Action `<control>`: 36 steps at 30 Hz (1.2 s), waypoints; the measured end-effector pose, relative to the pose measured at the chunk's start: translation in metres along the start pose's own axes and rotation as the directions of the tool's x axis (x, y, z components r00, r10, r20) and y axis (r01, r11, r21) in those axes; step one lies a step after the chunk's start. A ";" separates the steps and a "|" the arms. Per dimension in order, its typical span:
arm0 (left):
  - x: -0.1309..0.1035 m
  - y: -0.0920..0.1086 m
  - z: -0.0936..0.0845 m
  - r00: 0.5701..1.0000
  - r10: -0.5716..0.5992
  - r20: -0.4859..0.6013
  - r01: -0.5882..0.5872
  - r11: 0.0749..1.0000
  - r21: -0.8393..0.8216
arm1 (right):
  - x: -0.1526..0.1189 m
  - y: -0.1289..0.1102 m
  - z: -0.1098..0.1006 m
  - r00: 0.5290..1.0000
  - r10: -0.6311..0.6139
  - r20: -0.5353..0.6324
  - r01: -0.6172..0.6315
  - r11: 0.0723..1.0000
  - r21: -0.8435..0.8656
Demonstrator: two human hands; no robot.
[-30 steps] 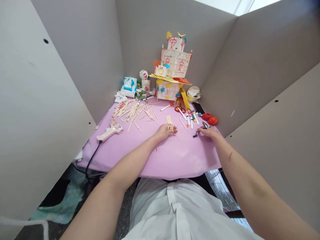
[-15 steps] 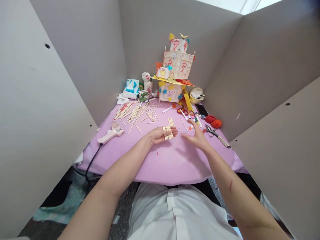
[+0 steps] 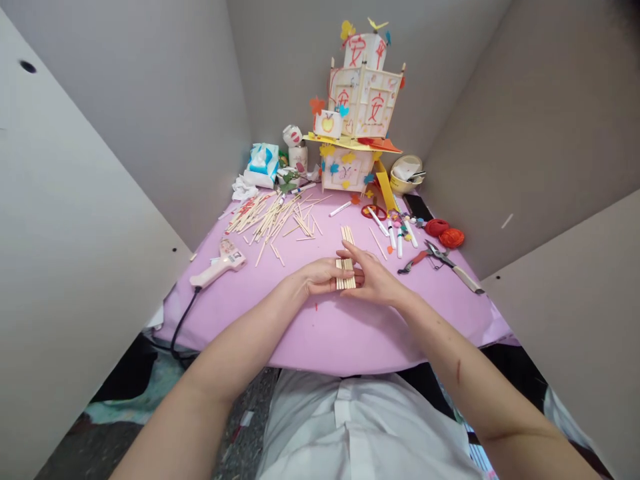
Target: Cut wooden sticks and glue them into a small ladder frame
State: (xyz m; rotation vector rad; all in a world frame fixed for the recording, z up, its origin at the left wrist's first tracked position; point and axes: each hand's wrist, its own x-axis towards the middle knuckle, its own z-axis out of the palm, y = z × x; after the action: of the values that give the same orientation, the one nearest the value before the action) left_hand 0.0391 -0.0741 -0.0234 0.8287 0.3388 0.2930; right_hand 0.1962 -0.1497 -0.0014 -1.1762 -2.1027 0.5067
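Note:
A row of short wooden sticks [image 3: 346, 275] lies side by side in my left hand [image 3: 321, 273], with the thumb pressed across them and the fingers underneath. From the right, my right hand [image 3: 376, 279] closes on the same row, its fingers at the upper end and its thumb near the lower end. Just beyond the hands, a few more short sticks [image 3: 347, 233] lie together on the pink-covered table [image 3: 345, 340]. One longer stick [image 3: 379, 243] rests to their right.
A heap of wooden sticks [image 3: 273, 217] spreads at the back left, near a hot glue gun [image 3: 223, 263]. A decorated paper lantern tower [image 3: 360, 107] stands at the back. Markers [image 3: 399, 242], pliers [image 3: 457, 270] and red yarn balls [image 3: 451, 238] lie right. Grey panels [image 3: 330, 67] surround the table.
My right hand has moved left, from apart with fingers spread to gripping the row of sticks with my left hand. The view has tilted down slightly.

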 end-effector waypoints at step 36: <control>0.000 -0.006 0.016 0.983 -0.034 -0.181 0.031 0.999 -0.018 | -0.010 0.019 0.013 0.992 0.051 -0.114 -0.022 0.969 0.244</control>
State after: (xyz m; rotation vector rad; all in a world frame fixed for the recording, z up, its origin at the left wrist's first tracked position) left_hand 0.0463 -0.0882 -0.0177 0.7829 0.5191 0.3414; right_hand 0.2022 -0.1492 -0.0254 -1.0777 -1.8604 0.6728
